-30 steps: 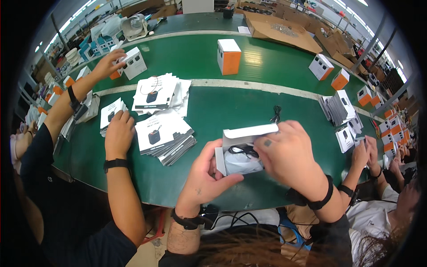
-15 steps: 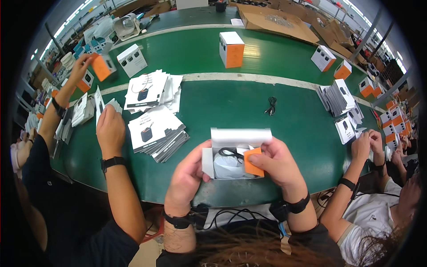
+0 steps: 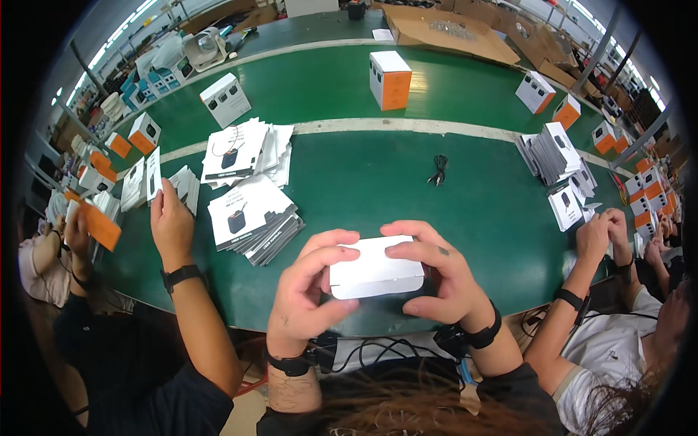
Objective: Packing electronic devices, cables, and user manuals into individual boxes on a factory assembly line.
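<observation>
A small white carton (image 3: 376, 263) is held close to the table's near edge, its lid folded over the top and the front flap sticking out toward me. Around its left end curls my left hand (image 3: 309, 283), fingers on the top and thumb by the flap. My right hand (image 3: 443, 280) grips the other end, fingertips on the lid and thumb bent below the flap. The lid hides what is inside. Left of my hands lie stacks of printed booklets (image 3: 243, 214); beyond them to the right is a coiled black cable (image 3: 438, 170) on the green table (image 3: 363, 189).
White-and-orange boxes (image 3: 391, 81) stand spaced along the green belt (image 3: 305, 98). At left, a co-worker holds a booklet (image 3: 153, 174) and an orange box (image 3: 100, 227). Another co-worker's hands (image 3: 600, 232) work at right beside stacked booklets (image 3: 560, 156). Flattened cardboard (image 3: 451, 36) lies at the back.
The carton's lid has come down over the cable and wrapped item inside. My right thumb has left the orange side flap. The left co-worker's orange box has moved down toward that person.
</observation>
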Available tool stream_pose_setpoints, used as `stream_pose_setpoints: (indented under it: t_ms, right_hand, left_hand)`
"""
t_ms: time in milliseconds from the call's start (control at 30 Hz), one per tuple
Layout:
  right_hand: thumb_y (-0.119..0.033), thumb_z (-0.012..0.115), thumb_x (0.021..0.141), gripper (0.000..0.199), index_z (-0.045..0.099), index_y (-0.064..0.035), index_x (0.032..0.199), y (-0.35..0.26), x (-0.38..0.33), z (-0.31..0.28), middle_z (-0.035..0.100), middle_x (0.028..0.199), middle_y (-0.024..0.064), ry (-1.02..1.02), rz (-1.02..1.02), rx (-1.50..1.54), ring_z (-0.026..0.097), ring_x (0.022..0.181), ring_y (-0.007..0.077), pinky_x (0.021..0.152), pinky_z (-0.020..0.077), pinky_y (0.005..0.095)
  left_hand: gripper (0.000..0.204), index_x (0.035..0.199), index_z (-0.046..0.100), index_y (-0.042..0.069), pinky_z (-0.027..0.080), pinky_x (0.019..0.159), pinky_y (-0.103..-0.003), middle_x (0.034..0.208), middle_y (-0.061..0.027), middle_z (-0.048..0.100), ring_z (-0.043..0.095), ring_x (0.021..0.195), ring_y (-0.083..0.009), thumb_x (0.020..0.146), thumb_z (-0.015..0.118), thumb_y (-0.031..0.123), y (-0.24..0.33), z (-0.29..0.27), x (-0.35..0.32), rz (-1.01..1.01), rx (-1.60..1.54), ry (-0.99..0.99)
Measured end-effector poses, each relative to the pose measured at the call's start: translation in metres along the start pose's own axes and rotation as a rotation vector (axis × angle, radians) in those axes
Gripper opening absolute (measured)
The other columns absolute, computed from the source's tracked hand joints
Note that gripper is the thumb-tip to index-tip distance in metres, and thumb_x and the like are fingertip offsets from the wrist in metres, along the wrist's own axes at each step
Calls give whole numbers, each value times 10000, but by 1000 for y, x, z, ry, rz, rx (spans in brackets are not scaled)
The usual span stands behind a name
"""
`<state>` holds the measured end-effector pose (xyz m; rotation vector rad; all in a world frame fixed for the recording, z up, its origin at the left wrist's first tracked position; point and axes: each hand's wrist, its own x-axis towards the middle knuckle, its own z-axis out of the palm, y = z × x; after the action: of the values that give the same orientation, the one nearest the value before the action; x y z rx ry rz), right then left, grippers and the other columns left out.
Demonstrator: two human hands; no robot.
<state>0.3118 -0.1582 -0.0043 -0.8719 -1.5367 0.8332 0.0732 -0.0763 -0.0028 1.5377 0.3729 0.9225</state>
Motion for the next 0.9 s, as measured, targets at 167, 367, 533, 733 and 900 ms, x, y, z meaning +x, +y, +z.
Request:
stream_pose_setpoints:
  t_ms: [167, 367, 533, 733, 900]
  right_hand:
    - [-9, 765, 756, 483, 734, -74, 1233, 28, -5, 5, 539, 1456, 197, 66, -128, -46, 578, 886, 167, 767, 476, 296]
    - [11, 720, 735, 404, 784, -99, 1118, 17, -5, 0, 536, 1456, 204, 3, -129, -80, 472, 711, 117, 680, 422, 267]
    - [18, 722, 733, 406, 788, -109, 1113, 4, -8, -6, 496, 1495, 202, -54, -151, -361, 515, 756, 141, 733, 472, 294]
    - [58, 762, 726, 432, 738, -86, 1132, 5, -14, 10, 465, 1488, 206, 11, -31, -364, 605, 906, 202, 820, 528, 335]
    - [-133, 860, 718, 611, 695, -189, 1304, -52, -49, 52, 501, 1366, 255, -34, -12, -901, 606, 704, 200, 629, 554, 334]
  left_hand:
    - [389, 1179, 720, 37, 461, 855, -247, 1423, -159, 542, 568, 1027, -126, 801, 803, 1, -4, -2, -3, -44, 136, 2]
    - [315, 1101, 767, 92, 514, 916, -374, 1480, -191, 548, 611, 1145, -297, 800, 859, 106, 9, 1, -13, 129, 525, -13]
    - [398, 1130, 782, 164, 549, 875, -386, 1473, -162, 602, 656, 1056, -323, 746, 873, 114, 32, 13, -13, 148, 1022, -74]
    - [452, 1223, 745, 229, 569, 839, -371, 1496, -127, 576, 653, 1028, -293, 793, 857, 150, 12, 17, -25, 169, 873, 78]
    - [541, 1317, 693, 148, 547, 988, -410, 1546, -227, 482, 590, 1294, -405, 802, 859, 138, 19, 17, -36, 80, 708, 87]
